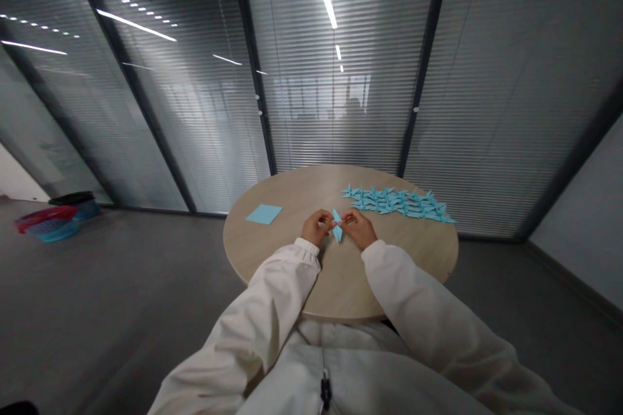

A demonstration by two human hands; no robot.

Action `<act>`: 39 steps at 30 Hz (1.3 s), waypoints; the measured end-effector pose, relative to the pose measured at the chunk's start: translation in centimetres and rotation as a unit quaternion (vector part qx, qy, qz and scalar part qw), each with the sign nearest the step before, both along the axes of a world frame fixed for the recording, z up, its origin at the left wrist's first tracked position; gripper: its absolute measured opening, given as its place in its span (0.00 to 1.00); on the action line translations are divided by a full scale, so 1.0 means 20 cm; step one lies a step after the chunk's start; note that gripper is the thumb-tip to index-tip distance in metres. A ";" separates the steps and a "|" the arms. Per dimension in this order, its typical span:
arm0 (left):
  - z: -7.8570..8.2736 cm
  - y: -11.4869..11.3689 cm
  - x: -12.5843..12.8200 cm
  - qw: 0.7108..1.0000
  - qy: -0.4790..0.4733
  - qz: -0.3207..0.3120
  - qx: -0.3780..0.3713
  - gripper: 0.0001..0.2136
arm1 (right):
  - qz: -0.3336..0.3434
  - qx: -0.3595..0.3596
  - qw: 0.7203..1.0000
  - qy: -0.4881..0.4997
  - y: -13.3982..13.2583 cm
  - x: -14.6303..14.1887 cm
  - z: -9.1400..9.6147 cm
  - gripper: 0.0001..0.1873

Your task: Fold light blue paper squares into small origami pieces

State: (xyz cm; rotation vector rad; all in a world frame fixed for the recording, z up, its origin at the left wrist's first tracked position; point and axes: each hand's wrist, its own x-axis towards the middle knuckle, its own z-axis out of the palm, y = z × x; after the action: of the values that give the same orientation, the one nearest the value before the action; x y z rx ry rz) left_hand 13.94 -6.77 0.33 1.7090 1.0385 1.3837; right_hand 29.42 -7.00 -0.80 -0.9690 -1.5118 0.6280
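Between my two hands, just above the middle of the table, is a piece of folded blue paper (337,233), narrow and diamond-shaped with pointed ends. My left hand (317,227) pinches its left side with closed fingers. On the opposite side, my right hand (359,227) grips the same paper between thumb and fingers. The fingertips cover the paper's middle, so its folds there are hidden. A flat blue paper square (264,214) lies on the table to the left of my hands. Rows of folded blue paper cranes (396,201) stand close together at the back right.
The round wooden table (335,301) reaches up close to a glass partition with blinds (335,123). On the floor at the far left are two bins, one with a red liner (48,217) and one with a black liner (73,198).
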 end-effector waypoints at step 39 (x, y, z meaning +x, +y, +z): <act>-0.01 0.04 0.00 0.989 -0.087 -0.054 -0.105 0.22 | 0.093 0.074 0.984 -0.132 -0.04 -0.02 0.00 0.24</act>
State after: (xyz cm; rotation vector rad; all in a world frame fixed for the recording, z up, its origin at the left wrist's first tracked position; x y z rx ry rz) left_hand 13.87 -5.95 0.05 1.4429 0.9440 1.2827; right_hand 29.11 -7.81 -0.81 -0.8262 -1.8727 0.5254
